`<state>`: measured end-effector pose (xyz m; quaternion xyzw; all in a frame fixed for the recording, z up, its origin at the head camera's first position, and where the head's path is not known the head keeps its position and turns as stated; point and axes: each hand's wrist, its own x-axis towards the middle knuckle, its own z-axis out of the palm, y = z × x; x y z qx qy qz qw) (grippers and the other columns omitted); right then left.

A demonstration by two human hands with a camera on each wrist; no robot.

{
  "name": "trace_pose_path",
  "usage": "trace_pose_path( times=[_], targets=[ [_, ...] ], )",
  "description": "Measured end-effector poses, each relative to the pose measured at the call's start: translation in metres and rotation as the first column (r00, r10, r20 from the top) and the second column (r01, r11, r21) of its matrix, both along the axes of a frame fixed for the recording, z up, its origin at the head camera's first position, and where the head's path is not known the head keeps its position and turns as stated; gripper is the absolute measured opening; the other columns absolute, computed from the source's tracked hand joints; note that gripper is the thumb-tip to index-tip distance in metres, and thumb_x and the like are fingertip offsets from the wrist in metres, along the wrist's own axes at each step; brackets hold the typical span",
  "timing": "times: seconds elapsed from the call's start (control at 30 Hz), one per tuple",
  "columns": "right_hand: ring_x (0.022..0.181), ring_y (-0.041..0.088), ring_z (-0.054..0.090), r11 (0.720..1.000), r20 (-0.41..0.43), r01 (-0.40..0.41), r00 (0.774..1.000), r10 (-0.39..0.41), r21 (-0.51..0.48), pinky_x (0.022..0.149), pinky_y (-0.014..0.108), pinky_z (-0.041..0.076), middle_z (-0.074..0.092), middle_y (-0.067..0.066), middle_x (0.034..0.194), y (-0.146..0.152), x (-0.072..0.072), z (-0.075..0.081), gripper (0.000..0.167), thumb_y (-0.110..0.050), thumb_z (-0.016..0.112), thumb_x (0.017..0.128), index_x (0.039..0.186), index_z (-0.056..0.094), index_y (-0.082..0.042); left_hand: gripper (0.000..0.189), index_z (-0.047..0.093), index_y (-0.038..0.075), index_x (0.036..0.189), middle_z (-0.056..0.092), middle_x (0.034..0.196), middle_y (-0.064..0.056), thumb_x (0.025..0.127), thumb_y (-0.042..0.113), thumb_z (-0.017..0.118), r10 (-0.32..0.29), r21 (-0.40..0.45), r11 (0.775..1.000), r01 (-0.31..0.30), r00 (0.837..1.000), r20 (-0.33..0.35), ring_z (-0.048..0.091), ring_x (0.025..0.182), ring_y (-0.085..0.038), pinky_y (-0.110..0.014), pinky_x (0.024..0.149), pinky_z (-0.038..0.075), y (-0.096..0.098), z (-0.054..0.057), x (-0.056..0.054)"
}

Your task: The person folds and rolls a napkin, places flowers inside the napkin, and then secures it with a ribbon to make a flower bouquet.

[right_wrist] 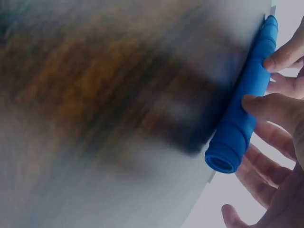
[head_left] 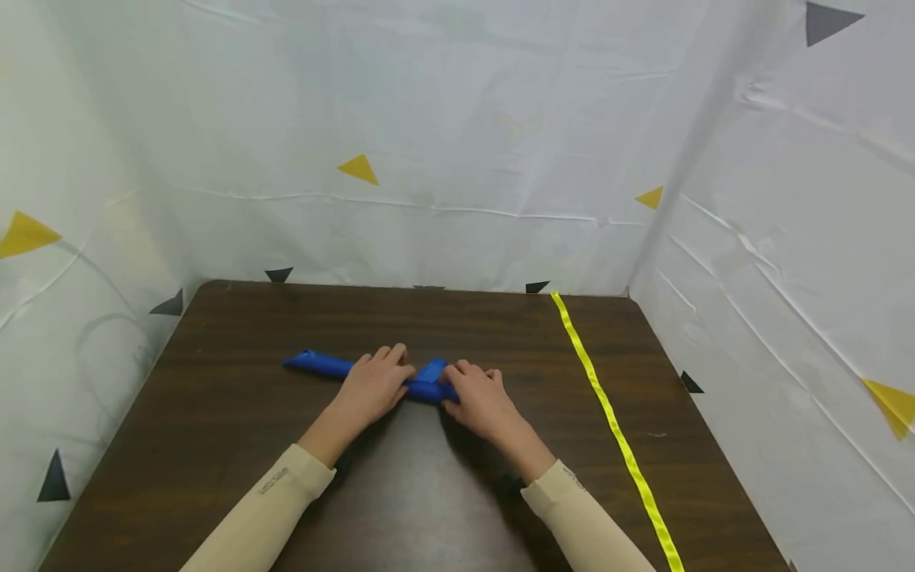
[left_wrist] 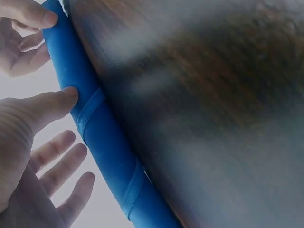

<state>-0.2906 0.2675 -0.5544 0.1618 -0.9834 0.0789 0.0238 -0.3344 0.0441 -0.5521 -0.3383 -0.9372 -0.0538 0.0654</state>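
A long blue roll [head_left: 322, 364] of thin sheet material lies crosswise over the dark table, its left end narrow and pointed. Midway along it, my left hand [head_left: 374, 385] holds the roll with the thumb on the near side and the fingers over the far side. Close to the right end, my right hand [head_left: 486, 401] grips it in the same manner. Between the hands a loose blue flap stands up behind the roll. Slanting wrap edges cross the roll [left_wrist: 90, 114] in the left wrist view. The right wrist view shows the hollow, layered end of the roll [right_wrist: 232, 137].
A yellow tape strip [head_left: 618, 437] runs down the right side of the brown wood-grain table [head_left: 236, 445]. White sheeting [head_left: 465, 119] with yellow and black triangles encloses the table at the back and both sides.
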Motion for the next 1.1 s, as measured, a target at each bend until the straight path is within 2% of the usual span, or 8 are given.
trace_pose_path(
  times=[0.2,0.33,0.43,0.67,0.8,0.93,1.1],
  targets=[
    [0.116,0.029,0.065,1.0,-0.016,0.008,1.0,-0.009,-0.012,0.102,0.065,0.047,0.067,0.004,0.119,0.0,0.0,-0.003,0.033,-0.029,0.086,0.095,0.123,0.071,-0.02,0.02,0.079,0.019,0.12,0.061,0.127,-0.006,0.103,0.028,0.077,0.017,-0.002,1.0,-0.017,1.0,0.01,0.061,0.111,-0.027,-0.047,0.088,0.057,0.003,-0.002,-0.001],
    [0.117,0.028,0.067,1.0,-0.002,0.021,1.0,-0.021,0.018,0.103,0.065,0.046,0.07,0.003,0.121,0.0,-0.004,-0.002,0.033,-0.029,0.084,0.096,0.125,0.073,-0.019,0.038,0.069,0.016,0.134,0.062,0.135,-0.01,0.101,0.031,0.079,-0.003,-0.041,0.999,0.002,1.0,-0.017,0.063,0.121,-0.032,-0.051,0.096,0.058,0.006,-0.007,-0.003],
    [0.118,0.026,0.068,0.999,0.027,0.027,0.999,-0.027,0.027,0.104,0.066,0.045,0.073,0.002,0.123,0.002,-0.009,0.0,0.033,-0.03,0.082,0.097,0.127,0.074,-0.019,0.046,0.062,0.018,0.141,0.061,0.138,-0.011,0.1,0.031,0.079,-0.01,-0.066,0.998,0.007,0.999,-0.045,0.063,0.125,-0.033,-0.052,0.097,0.059,0.01,-0.011,-0.006],
    [0.12,0.026,0.068,0.999,0.092,0.035,0.995,-0.032,-0.024,0.109,0.067,0.039,0.072,0.005,0.129,0.005,-0.015,0.001,0.033,-0.032,0.076,0.101,0.13,0.073,-0.017,0.032,0.068,0.018,0.135,0.062,0.136,-0.013,0.104,0.023,0.074,-0.004,-0.038,0.999,0.003,1.0,-0.031,0.065,0.121,-0.034,-0.053,0.091,0.06,0.014,-0.012,-0.011],
    [0.115,0.024,0.068,0.995,0.103,0.037,0.994,-0.027,-0.093,0.109,0.058,0.048,0.069,0.007,0.128,0.008,-0.014,0.0,0.034,-0.029,0.078,0.101,0.129,0.069,-0.014,0.031,0.071,0.017,0.136,0.064,0.137,-0.013,0.105,0.021,0.072,0.0,-0.049,0.999,0.0,1.0,0.0,0.066,0.122,-0.034,-0.053,0.094,0.06,0.014,-0.012,-0.014],
    [0.111,0.024,0.07,0.988,0.109,0.024,0.994,-0.008,-0.151,0.1,0.047,0.059,0.068,0.007,0.124,0.009,-0.014,0.001,0.031,-0.025,0.078,0.101,0.128,0.07,-0.011,0.03,0.073,0.018,0.135,0.069,0.134,-0.008,0.105,0.021,0.073,-0.001,-0.054,0.999,0.002,1.0,0.024,0.067,0.121,-0.032,-0.052,0.096,0.06,0.013,-0.011,-0.018],
    [0.11,0.025,0.071,0.989,0.102,0.022,0.995,-0.007,-0.144,0.099,0.045,0.059,0.07,0.008,0.123,0.01,-0.018,0.001,0.029,-0.022,0.075,0.103,0.129,0.072,-0.008,0.039,0.067,0.017,0.138,0.071,0.134,-0.008,0.102,0.025,0.077,-0.039,-0.046,0.998,0.04,0.999,0.028,0.07,0.118,-0.031,-0.05,0.096,0.06,0.011,-0.008,-0.021]
  ],
)
